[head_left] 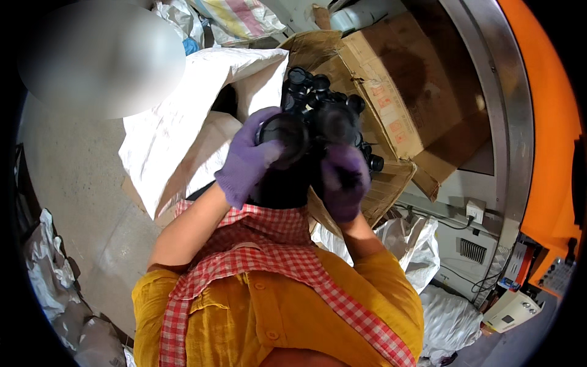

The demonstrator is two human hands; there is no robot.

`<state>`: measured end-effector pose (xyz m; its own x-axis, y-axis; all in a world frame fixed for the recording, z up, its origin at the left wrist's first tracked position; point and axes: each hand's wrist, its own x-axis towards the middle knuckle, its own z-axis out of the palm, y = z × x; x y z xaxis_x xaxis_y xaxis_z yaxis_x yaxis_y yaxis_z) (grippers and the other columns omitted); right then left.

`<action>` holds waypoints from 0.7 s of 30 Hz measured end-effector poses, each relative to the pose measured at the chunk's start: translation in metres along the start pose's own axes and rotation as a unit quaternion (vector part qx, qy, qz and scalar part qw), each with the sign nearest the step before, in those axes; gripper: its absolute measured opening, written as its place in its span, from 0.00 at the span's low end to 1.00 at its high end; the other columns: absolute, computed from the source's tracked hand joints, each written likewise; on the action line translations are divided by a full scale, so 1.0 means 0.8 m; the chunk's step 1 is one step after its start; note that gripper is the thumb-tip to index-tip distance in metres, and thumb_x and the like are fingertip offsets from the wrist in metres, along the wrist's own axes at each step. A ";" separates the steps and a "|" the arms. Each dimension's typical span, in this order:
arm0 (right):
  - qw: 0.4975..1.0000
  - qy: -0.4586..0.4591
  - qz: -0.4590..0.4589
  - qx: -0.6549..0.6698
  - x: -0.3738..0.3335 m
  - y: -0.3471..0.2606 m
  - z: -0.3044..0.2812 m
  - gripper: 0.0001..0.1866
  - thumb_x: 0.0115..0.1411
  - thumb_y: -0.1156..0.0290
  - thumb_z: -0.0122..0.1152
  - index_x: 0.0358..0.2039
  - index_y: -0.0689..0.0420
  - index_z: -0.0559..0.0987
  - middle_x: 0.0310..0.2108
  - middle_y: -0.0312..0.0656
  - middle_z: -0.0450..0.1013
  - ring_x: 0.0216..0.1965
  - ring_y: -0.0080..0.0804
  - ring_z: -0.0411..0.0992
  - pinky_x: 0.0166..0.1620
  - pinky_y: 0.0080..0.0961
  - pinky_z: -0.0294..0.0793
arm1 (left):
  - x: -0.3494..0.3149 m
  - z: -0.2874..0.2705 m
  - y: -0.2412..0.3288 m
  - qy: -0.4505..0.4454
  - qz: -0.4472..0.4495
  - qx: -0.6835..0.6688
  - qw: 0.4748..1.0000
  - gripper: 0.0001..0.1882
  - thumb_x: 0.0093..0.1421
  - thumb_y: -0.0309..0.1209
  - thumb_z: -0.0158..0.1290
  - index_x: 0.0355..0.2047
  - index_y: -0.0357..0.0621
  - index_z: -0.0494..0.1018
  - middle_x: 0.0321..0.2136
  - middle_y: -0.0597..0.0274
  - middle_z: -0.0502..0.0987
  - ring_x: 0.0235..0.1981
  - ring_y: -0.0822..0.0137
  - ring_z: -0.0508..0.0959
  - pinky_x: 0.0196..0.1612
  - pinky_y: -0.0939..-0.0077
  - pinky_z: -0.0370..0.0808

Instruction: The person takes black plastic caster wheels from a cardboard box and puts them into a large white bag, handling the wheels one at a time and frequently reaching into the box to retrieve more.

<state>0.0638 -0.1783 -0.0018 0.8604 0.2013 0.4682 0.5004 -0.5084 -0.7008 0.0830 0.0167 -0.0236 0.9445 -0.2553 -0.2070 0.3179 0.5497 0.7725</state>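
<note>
We see a white woven sack [168, 131], creased and sheeny, gaping beside a brown cardboard box [391, 92] with bent, ragged flaps. At the box's near side lies a heap of small black parts [321, 98], mostly stubby, smooth cylinders. Both hands wear purple fabric gloves. We find a round black part [284, 136], smooth and glossy, in the left hand [247, 156], its thumb and fingers clasped around the rim, in front of the heap. The right hand [345, 183] is blurred with its fingers curled; we cannot tell whether they grip the second round part [337, 124] just above them.

The held part turns its circular face up toward us; its depth is hidden, so we cannot read its long axis. The left glove covers its left edge.

Around this we note an orange panel [544, 92], a red-and-white checked apron [251, 260], crumpled white bags [449, 321] at lower right and a white plug [476, 211].
</note>
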 end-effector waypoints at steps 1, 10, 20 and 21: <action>0.997 0.056 0.056 -0.021 -0.005 -0.013 -0.006 0.19 0.48 0.80 0.59 0.43 0.61 0.74 0.43 0.49 0.72 0.40 0.41 0.73 0.42 0.31 0.72 | -0.014 -0.005 0.000 0.004 0.004 -0.003 1.000 0.30 0.51 0.23 0.53 0.56 0.39 0.58 0.42 0.58 0.72 0.40 0.69 0.74 0.43 0.80 0.72; 0.943 -0.322 0.088 0.001 -0.038 -0.057 -0.037 0.14 0.51 0.76 0.61 0.40 0.58 0.74 0.29 0.39 0.74 0.32 0.23 0.72 0.34 0.22 0.72 | -0.102 0.003 -0.001 -0.033 -0.054 0.167 0.984 0.24 0.51 0.21 0.50 0.51 0.39 0.65 0.39 0.58 0.74 0.39 0.67 0.75 0.41 0.76 0.74; 0.737 -0.528 0.349 0.236 -0.070 -0.060 -0.134 0.09 0.50 0.70 0.60 0.32 0.58 0.74 0.24 0.30 0.69 0.27 0.18 0.66 0.31 0.18 0.67 | -0.159 -0.059 0.116 -0.210 0.293 0.380 0.852 0.19 0.53 0.26 0.51 0.46 0.36 0.68 0.40 0.52 0.76 0.40 0.59 0.78 0.45 0.65 0.75; 0.765 -0.491 0.353 0.223 -0.097 -0.025 -0.148 0.10 0.49 0.72 0.60 0.32 0.59 0.74 0.24 0.30 0.69 0.27 0.18 0.66 0.31 0.18 0.67 | -0.177 -0.055 0.145 -0.054 0.155 0.246 0.955 0.18 0.54 0.25 0.49 0.46 0.34 0.68 0.41 0.52 0.76 0.42 0.60 0.77 0.47 0.65 0.74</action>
<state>-0.0246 -0.2830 0.0395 0.4809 0.6515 -0.5868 -0.3267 -0.4879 -0.8095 -0.0097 0.1518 0.0689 0.9645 -0.2356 0.1196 -0.0781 0.1781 0.9809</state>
